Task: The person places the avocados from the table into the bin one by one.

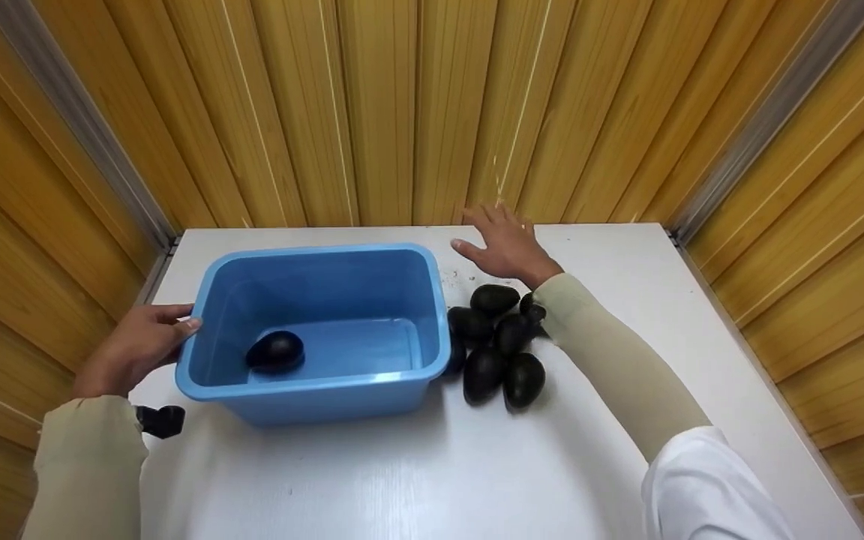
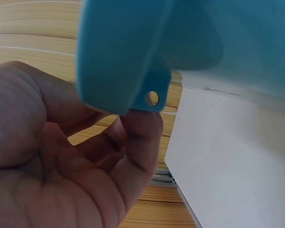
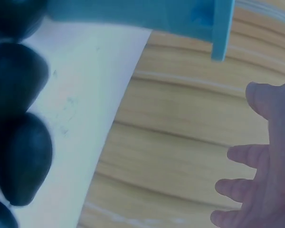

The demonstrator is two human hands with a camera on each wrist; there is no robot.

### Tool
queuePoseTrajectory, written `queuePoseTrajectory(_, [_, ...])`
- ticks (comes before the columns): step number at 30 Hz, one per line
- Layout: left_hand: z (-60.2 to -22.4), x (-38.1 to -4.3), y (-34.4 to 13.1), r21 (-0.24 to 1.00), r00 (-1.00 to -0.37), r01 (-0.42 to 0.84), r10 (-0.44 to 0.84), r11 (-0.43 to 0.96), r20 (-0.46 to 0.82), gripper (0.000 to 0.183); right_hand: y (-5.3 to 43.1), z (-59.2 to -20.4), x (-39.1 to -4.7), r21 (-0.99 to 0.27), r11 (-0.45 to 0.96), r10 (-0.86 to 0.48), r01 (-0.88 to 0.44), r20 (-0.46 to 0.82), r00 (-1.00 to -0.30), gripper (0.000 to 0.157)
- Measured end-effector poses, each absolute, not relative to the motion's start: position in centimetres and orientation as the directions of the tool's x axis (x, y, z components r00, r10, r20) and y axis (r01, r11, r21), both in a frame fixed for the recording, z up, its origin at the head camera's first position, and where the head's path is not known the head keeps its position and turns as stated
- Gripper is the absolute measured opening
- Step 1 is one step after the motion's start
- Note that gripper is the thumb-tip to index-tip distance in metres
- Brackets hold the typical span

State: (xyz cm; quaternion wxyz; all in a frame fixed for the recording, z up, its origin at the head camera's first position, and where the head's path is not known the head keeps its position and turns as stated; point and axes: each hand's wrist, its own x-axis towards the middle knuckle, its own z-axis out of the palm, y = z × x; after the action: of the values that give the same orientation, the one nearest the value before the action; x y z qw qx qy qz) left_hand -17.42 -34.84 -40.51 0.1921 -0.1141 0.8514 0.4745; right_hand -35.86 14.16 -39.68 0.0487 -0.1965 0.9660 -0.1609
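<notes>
A blue plastic basin [image 1: 312, 405] stands on the white table, with one dark avocado [image 1: 276, 351] lying inside toward its left. My left hand [image 1: 143, 341] grips the basin's left rim, thumb on top and fingers below; the left wrist view shows the fingers curled under the rim [image 2: 118, 57]. To the right of the basin lies a cluster of several dark avocados [image 1: 484, 373], some partly hidden by the basin and the right sleeve. My right hand [image 1: 505, 244] hovers beyond the cluster with fingers spread, holding nothing. In the right wrist view, avocados [image 3: 23, 159] lie apart from that hand.
The white table [image 1: 327, 480] ends at the back against a yellow wood-patterned wall [image 1: 376, 112]. Similar walls rise on the left and right, with grey metal strips [image 1: 769, 120] at the corners. Small specks lie on the table behind the avocados.
</notes>
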Motion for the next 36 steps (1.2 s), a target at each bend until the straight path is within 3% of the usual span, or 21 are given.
queuePoseTrajectory(12, [-40.5, -17.7, -34.7, 0.768, -0.91, -0.356, -0.01, 0.532, -0.414, 0.065, 21.4, -42.4, -36.2, -0.347, 0.88, -0.4, -0.324, -0.176, -0.899, 0.064])
queuePoseTrajectory(23, [-40.4, -17.7, -34.8, 0.766, -0.906, -0.363, -0.008, 0.531, -0.424, 0.066, 25.2, -46.6, -35.6, -0.403, 0.864, -0.424, -0.302, -0.258, -0.868, 0.081])
queuePoseTrajectory(28, [-40.4, -17.6, -34.9, 0.764, -0.903, -0.37, -0.011, 0.529, -0.43, 0.067, 25.7, -48.4, -35.2, -0.415, 0.858, -0.423, -0.302, -0.238, -0.874, 0.086])
queuePoseTrajectory(36, [-40.3, -17.5, -34.8, 0.762, -0.913, -0.345, -0.009, 0.547, -0.407, 0.067, 26.0, -51.0, -34.4, -0.44, 0.846, -0.401, -0.302, -0.152, -0.903, 0.078])
